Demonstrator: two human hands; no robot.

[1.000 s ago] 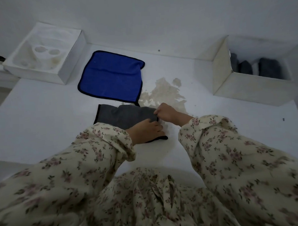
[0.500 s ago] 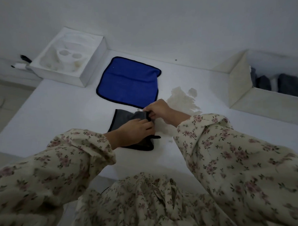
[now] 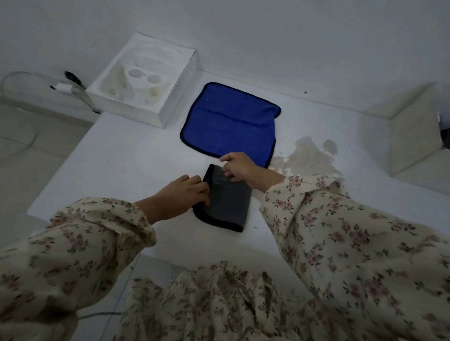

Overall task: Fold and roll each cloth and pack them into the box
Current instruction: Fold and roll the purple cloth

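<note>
Both sleeves (image 3: 349, 242) are cream cloth printed with small pink flowers and dark leaves, gathered at the cuffs; the same print covers the lap (image 3: 211, 311)

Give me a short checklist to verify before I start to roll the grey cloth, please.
1. Grey cloth folded and lying flat on the table: ok.
2. Left hand pressing the cloth's left edge: ok.
3. Right hand gripping the far end: cannot tell; it touches there.
4. Grey cloth off the stain: ok.
5. Room in the box for one more roll: cannot tell; mostly out of frame.
</note>
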